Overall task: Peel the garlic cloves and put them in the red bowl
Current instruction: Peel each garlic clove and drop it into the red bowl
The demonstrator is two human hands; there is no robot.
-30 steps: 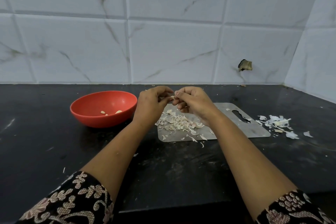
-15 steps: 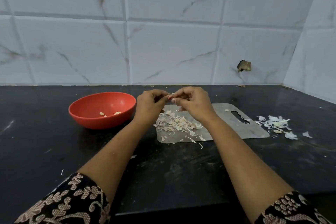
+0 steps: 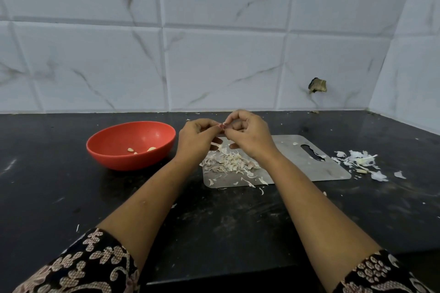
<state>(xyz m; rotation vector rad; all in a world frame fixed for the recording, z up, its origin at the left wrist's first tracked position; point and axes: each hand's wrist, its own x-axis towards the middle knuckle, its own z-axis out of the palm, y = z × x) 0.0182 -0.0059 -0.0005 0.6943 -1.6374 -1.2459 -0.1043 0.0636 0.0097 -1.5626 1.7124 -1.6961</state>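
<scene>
Head view, centre of the frame: the garlic clove [image 3: 222,126] is pinched between the fingertips of both my hands, held in the air above the far left part of the steel cutting board [image 3: 309,164]. Only a small pinkish bit of it shows, so I cannot tell how much skin is left on it. My left hand [image 3: 195,140] grips it from the left with fingers curled, and my right hand [image 3: 250,135] pinches it from the right, thumb and forefinger closed on the tip.

I judge the step in hand to be the peeling itself. Directly below my hands lies a pile of skins [image 3: 228,162] on the board, with a few flakes spilled past its near edge. To the left of centre the red bowl [image 3: 123,162] holds just a few peeled cloves [image 3: 151,149], so I take the task to be far from finished.

Next I need to pull the loosened skin clear, let it drop onto the pile, then carry the bare clove left and release it over the bowl. At the right of the frame more white skins [image 3: 357,159] lie scattered on the black tabletop [image 3: 47,185]; any unpeeled cloves among them are too small to make out.
</scene>
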